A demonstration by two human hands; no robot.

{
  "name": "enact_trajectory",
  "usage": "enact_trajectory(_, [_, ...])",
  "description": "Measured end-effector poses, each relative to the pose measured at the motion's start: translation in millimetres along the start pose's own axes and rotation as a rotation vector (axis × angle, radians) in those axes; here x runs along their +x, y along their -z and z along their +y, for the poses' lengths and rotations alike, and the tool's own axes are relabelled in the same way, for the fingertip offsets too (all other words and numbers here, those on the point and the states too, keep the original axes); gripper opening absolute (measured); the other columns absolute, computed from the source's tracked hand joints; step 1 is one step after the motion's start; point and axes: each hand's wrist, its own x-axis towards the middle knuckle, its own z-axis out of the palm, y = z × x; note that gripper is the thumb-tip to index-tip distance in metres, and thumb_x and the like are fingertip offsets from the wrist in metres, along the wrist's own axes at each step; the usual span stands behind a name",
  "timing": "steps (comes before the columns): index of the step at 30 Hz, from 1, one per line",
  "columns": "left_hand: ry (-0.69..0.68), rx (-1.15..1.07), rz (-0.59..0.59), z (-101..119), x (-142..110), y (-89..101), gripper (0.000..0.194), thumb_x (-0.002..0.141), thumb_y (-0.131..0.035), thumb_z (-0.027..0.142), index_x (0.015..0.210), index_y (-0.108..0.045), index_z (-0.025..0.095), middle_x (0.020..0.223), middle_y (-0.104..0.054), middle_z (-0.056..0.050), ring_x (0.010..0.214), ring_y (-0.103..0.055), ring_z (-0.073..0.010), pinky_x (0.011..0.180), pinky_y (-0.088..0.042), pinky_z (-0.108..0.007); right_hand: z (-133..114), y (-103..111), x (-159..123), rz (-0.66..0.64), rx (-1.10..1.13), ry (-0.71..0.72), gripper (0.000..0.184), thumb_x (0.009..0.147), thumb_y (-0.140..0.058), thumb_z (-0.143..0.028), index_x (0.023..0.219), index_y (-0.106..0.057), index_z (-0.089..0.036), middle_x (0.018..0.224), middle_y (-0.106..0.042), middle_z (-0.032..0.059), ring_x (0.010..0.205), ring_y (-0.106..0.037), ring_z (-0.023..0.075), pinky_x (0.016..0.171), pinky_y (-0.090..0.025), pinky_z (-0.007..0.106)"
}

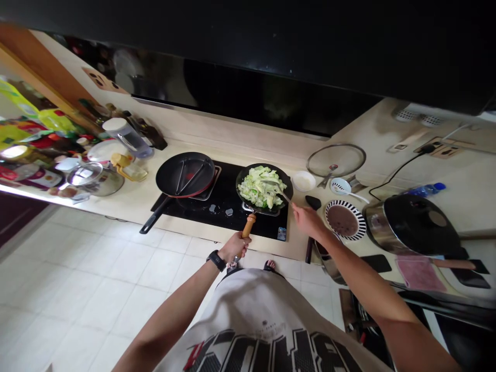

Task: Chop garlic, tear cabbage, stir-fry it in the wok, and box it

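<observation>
A person's left hand (234, 247) steadies a black frying pan (279, 178) on the induction hob (227, 219), fingers clamped around its wooden handle (248, 225). The right hand (308, 221), fingers closed on a spatula (279, 189), reaches into chopped cabbage (258, 188) inside the pan.

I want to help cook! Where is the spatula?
In the head view, the spatula is in the pan on the greens, held by the right hand, near a small white bowl.
</observation>
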Motion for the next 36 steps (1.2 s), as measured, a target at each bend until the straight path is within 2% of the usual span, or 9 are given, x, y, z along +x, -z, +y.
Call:
enact_trajectory(6, [-0.014,-0.031,-0.005,-4,0,-3.6,0.021,0.084,-0.066,0.022,0.083,-0.045,0.021,0.057,-0.046,0.008,0.038,-0.041,-0.0057,0.038,-0.034,-0.018,-27,-15,-20,-0.13,-0.171,0.056,0.059,0.095,-0.038,-0.005,0.154,-0.041,-0.008,0.107,-0.071,0.0219,0.091,-0.073,0.025,0.077,-0.053,0.03])
enact_trajectory(10, [-0.019,-0.05,-0.01,-4,1,-3.5,0.024,0.083,-0.068,0.024,0.082,-0.045,0.021,0.058,-0.047,0.008,0.039,-0.04,-0.0053,0.038,-0.033,-0.017,-27,-18,-4,-0.097,-0.16,-0.034,0.058,0.097,-0.034,-0.006,0.155,-0.04,-0.004,0.112,-0.07,0.0245,0.096,-0.072,0.0267,0.08,-0.054,0.032])
enact_trajectory(13, [-0.009,-0.045,-0.007,-3,2,-1.1,0.023,0.083,-0.068,0.023,0.082,-0.045,0.021,0.058,-0.047,0.008,0.038,-0.04,-0.0058,0.038,-0.033,-0.018,-12,-10,3,-0.036,0.04,0.014,0.053,0.102,-0.035,-0.015,0.153,-0.046,-0.009,0.116,-0.073,0.0207,0.1,-0.072,0.025,0.087,-0.053,0.033])
enact_trajectory(17, [-0.009,-0.021,-0.009,-3,3,2.8,0.02,0.083,-0.065,0.021,0.084,-0.045,0.02,0.057,-0.047,0.008,0.038,-0.041,-0.0065,0.037,-0.033,-0.019,29,16,-13,0.112,0.273,0.05,0.05,0.104,-0.037,-0.027,0.148,-0.055,-0.012,0.126,-0.072,0.0177,0.106,-0.071,0.0246,0.092,-0.052,0.032])
enact_trajectory(19, [-0.01,-0.016,-0.01,-3,3,3.7,0.019,0.084,-0.064,0.021,0.084,-0.045,0.02,0.056,-0.046,0.008,0.037,-0.041,-0.0065,0.036,-0.033,-0.019,43,29,-23,0.159,0.235,0.029,0.051,0.104,-0.037,-0.029,0.148,-0.056,-0.013,0.124,-0.073,0.0167,0.106,-0.071,0.0257,0.093,-0.052,0.033])
enact_trajectory(22, [0.005,-0.025,-0.014,-4,2,3.3,0.021,0.084,-0.065,0.023,0.085,-0.044,0.021,0.056,-0.045,0.009,0.036,-0.04,-0.0063,0.036,-0.033,-0.019,43,34,-35,0.095,0.065,0.036,0.05,0.104,-0.036,-0.028,0.149,-0.055,-0.016,0.112,-0.076,0.0154,0.097,-0.071,0.0258,0.088,-0.052,0.034])
enact_trajectory(26, [0.012,-0.04,-0.014,-6,3,1.6,0.021,0.085,-0.065,0.024,0.088,-0.044,0.022,0.057,-0.045,0.01,0.034,-0.039,-0.006,0.036,-0.033,-0.019,13,13,-40,-0.113,-0.176,0.043,0.056,0.099,-0.035,-0.013,0.154,-0.045,-0.014,0.104,-0.074,0.0171,0.084,-0.072,0.0239,0.073,-0.053,0.03])
enact_trajectory(29, [0.027,-0.038,-0.001,-7,4,0.7,0.019,0.085,-0.063,0.022,0.089,-0.044,0.021,0.057,-0.046,0.009,0.035,-0.039,-0.006,0.036,-0.033,-0.019,-4,-6,-34,-0.181,-0.272,0.032,0.062,0.095,-0.034,-0.006,0.157,-0.037,-0.009,0.109,-0.071,0.0216,0.086,-0.073,0.0247,0.071,-0.053,0.028])
enact_trajectory(36, [0.011,-0.023,-0.016,-6,4,0.7,0.018,0.085,-0.062,0.021,0.088,-0.043,0.021,0.056,-0.047,0.009,0.035,-0.04,-0.0065,0.035,-0.035,-0.019,15,-1,-38,-0.085,-0.22,-0.018,0.055,0.102,-0.034,-0.016,0.156,-0.04,-0.016,0.11,-0.07,0.017,0.09,-0.072,0.0253,0.072,-0.051,0.03])
